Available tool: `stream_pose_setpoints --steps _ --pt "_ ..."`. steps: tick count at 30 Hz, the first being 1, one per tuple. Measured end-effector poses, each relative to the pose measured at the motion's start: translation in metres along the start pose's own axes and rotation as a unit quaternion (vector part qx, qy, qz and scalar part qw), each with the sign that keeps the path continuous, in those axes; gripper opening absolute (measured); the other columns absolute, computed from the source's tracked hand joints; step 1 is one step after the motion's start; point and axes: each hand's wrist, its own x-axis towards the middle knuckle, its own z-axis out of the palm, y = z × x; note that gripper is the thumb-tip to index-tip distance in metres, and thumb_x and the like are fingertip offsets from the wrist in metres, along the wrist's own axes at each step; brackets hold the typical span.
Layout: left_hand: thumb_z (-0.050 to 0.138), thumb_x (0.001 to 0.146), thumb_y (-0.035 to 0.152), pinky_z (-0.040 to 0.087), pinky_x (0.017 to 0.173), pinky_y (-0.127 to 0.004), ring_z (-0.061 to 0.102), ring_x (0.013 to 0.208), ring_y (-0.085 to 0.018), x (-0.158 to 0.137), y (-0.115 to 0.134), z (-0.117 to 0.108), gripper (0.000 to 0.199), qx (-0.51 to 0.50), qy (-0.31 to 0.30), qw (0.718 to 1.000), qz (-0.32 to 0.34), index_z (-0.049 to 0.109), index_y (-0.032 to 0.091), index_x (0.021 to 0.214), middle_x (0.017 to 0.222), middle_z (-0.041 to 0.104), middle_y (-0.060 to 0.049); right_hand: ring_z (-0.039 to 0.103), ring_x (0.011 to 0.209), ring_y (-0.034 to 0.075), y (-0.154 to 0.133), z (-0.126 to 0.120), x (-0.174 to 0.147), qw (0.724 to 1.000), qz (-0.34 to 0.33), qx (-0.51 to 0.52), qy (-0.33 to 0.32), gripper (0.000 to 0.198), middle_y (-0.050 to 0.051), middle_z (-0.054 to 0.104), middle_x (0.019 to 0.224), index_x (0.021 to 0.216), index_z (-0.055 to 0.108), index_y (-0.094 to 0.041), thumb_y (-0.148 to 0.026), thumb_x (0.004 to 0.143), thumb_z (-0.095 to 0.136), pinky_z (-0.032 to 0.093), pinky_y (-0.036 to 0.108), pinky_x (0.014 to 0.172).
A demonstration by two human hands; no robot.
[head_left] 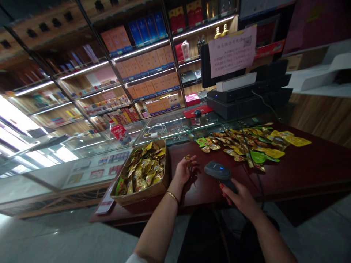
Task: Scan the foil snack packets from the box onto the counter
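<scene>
My right hand (238,195) grips the handle of a dark barcode scanner (218,170), whose small blue light is lit and whose head tilts toward the left. To its left, my left hand (186,170) rests just over the dark red tabletop, palm turned inward, fingers loosely curled and apart; I make out nothing held in it. Beside that hand stands a cardboard box (166,179) filled with small gold, yellow and green snack packets (145,168). A loose pile of similar packets (241,144) is spread on the table beyond the scanner.
A glass display counter (175,128) runs behind the table (197,195), with a red-labelled bottle (120,132) on it. A cash register (246,95) and a monitor with a pink paper sign (232,51) stand at the back right. The scanner's cable trails across the table.
</scene>
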Motion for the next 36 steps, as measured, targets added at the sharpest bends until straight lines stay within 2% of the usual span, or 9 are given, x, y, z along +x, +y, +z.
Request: stream_pose_setpoints --steps 3,5,12,17,24,28,33,36 --pt "0.060 0.073 0.015 0.059 0.079 -0.034 0.073 0.097 -0.022 0.002 -0.002 0.000 0.043 0.003 -0.030 0.999 0.030 0.065 0.017 0.116 0.126 0.069 -0.010 0.053 0.047 0.015 0.002 0.003 -0.001 1.000 0.003 -0.017 -0.013 0.033 -0.007 0.058 0.055 0.087 0.064 -0.023 -0.056 0.088 0.064 0.041 0.026 0.049" --pt "0.059 0.077 0.016 0.059 0.085 -0.037 0.073 0.100 -0.024 0.003 -0.002 0.000 0.045 0.002 -0.022 0.999 0.044 0.064 0.016 0.122 0.129 0.069 -0.011 0.053 0.047 0.015 0.003 0.003 -0.002 0.999 0.003 -0.026 -0.018 0.033 -0.007 0.057 0.055 0.088 0.064 -0.023 -0.055 0.088 0.063 0.041 0.026 0.049" --pt "0.059 0.082 0.019 0.058 0.091 -0.040 0.074 0.099 -0.022 0.007 -0.002 -0.003 0.049 -0.008 0.001 0.996 0.085 0.061 0.021 0.132 0.130 0.069 -0.009 0.052 0.046 0.014 -0.001 0.003 -0.003 0.999 0.003 -0.050 -0.019 0.038 -0.007 0.057 0.058 0.085 0.062 -0.023 -0.060 0.089 0.059 0.041 0.026 0.049" --pt "0.056 0.085 0.021 0.055 0.096 -0.042 0.071 0.108 -0.023 0.009 -0.005 -0.004 0.050 -0.006 0.020 0.996 0.086 0.060 0.024 0.134 0.132 0.068 -0.008 0.051 0.047 0.014 -0.002 0.004 -0.004 0.998 -0.005 -0.054 -0.024 0.038 -0.008 0.052 0.056 0.085 0.063 -0.022 -0.059 0.092 0.057 0.039 0.026 0.050" --pt "0.059 0.082 0.020 0.057 0.089 -0.037 0.073 0.101 -0.023 0.009 -0.002 -0.003 0.047 -0.003 -0.005 0.996 0.084 0.064 0.020 0.129 0.130 0.070 -0.010 0.052 0.048 0.014 -0.001 0.003 -0.004 0.999 -0.008 -0.049 -0.021 0.036 -0.007 0.054 0.055 0.083 0.064 -0.022 -0.056 0.091 0.059 0.039 0.026 0.050" --pt "0.066 0.081 0.024 0.057 0.087 -0.031 0.072 0.106 -0.023 0.008 -0.003 -0.003 0.046 0.049 0.028 0.992 0.113 0.067 0.017 0.126 0.126 0.073 -0.010 0.054 0.047 0.015 0.000 0.006 -0.001 0.999 0.002 -0.032 0.017 0.032 -0.007 0.058 0.056 0.092 0.065 -0.023 -0.054 0.091 0.060 0.041 0.026 0.048" --pt "0.083 0.072 0.030 0.056 0.073 -0.027 0.072 0.078 -0.017 0.007 -0.025 0.003 0.048 0.191 0.025 0.976 0.102 0.072 0.016 0.116 0.102 0.078 -0.009 0.055 0.047 0.015 -0.002 0.006 0.001 0.997 -0.017 0.014 0.068 0.026 -0.007 0.056 0.054 0.082 0.060 -0.024 -0.049 0.090 0.061 0.042 0.027 0.049" --pt "0.086 0.070 0.029 0.053 0.063 -0.024 0.068 0.065 -0.015 0.018 -0.046 0.020 0.031 0.247 0.015 0.967 0.057 0.075 0.014 0.095 0.085 0.077 -0.008 0.053 0.047 0.015 -0.003 0.003 0.000 0.996 -0.032 0.041 0.074 0.030 -0.007 0.052 0.050 0.077 0.059 -0.025 -0.052 0.089 0.062 0.043 0.027 0.051"
